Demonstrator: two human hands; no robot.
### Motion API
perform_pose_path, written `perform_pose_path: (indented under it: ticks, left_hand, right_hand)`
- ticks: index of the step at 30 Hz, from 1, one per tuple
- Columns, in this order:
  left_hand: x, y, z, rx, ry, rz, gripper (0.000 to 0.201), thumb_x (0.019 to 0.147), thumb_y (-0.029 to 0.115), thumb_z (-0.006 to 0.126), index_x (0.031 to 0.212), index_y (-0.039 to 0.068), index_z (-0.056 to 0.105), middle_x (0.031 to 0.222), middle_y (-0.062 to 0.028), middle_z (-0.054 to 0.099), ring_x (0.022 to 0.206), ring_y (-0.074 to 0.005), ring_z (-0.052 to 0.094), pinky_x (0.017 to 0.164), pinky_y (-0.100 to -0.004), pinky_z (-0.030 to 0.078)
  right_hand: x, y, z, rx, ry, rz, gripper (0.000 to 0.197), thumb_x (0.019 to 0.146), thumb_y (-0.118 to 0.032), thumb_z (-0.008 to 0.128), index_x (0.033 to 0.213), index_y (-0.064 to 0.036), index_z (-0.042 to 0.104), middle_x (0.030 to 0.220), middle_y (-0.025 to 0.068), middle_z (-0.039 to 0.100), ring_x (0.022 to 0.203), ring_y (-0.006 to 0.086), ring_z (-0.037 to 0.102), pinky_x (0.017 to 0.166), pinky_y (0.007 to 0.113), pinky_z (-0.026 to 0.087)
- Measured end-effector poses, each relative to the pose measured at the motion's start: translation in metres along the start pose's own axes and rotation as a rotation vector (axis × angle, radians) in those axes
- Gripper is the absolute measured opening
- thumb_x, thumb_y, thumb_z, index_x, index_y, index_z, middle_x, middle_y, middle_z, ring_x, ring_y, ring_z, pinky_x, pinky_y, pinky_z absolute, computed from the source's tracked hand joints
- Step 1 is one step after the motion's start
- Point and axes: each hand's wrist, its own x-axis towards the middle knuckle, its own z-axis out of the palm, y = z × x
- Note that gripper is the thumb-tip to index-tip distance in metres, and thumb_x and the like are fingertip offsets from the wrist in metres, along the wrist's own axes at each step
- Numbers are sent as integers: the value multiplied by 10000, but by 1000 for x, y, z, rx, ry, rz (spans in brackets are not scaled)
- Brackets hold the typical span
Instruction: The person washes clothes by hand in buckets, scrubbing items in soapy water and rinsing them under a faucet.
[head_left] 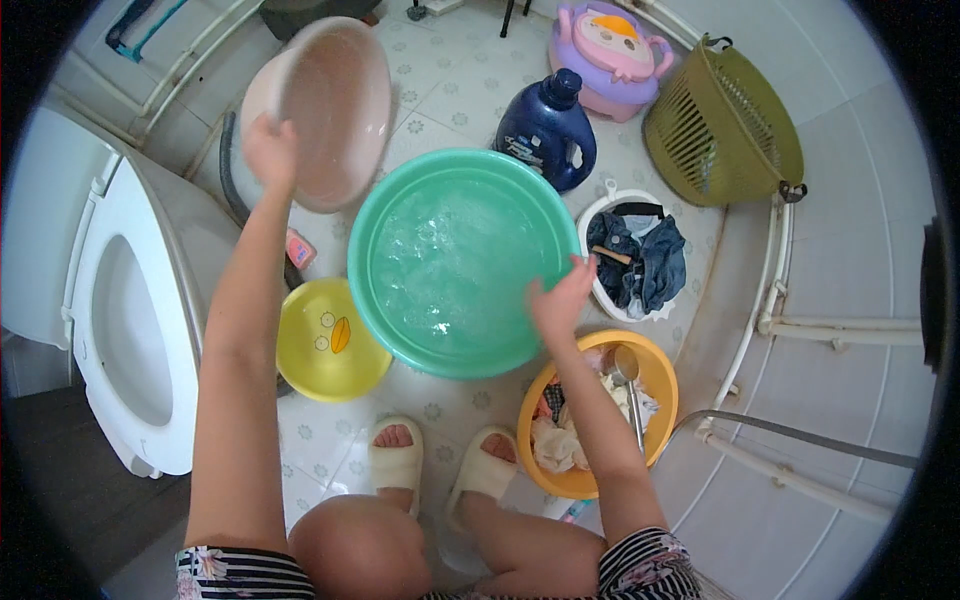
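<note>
My left hand point(271, 155) is closed on the near-left rim of a pale pink basin point(345, 120), which is tilted on its side at the upper left. Below and right of it stands a large green basin point(362, 300) with clear, rippling water point(450, 260) in it. Over that basin's right rim is my right hand point(562, 302), its thumb and fingers apart and nothing between them that I can see. A small yellow basin point(305, 375) with a duck face stands by the green one's left side.
An orange basin point(665, 385) holds clothes and a metal ladle point(624, 370). Behind it, a white basin point(590, 215) contains denim point(655, 265). A blue detergent bottle point(545, 130), purple potty point(610, 60) and olive basket point(720, 125) stand farther back. The toilet point(130, 330) is at left.
</note>
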Motion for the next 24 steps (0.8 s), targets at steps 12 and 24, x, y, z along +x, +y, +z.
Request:
perform_pose_path:
  ticks: [12, 24]
  left_hand:
    - [-176, -59, 47, -743, -421, -1190, 422, 889, 350, 553, 1010, -53, 586, 959, -162, 653, 875, -270, 636, 753, -363, 492]
    - [-208, -24, -19, -358, -699, -446, 347, 693, 47, 585, 1035, -11, 573, 923, -230, 640, 872, -346, 635, 778, -401, 490]
  right_hand:
    - [14, 69, 8, 630, -255, 380, 356, 789, -176, 668, 1046, 31, 536, 957, 161, 629, 854, 211, 609, 748, 316, 472]
    - [14, 55, -4, 565, -136, 289, 276, 824, -89, 596, 1055, 53, 543, 899, 126, 628, 795, 183, 593, 718, 318, 468]
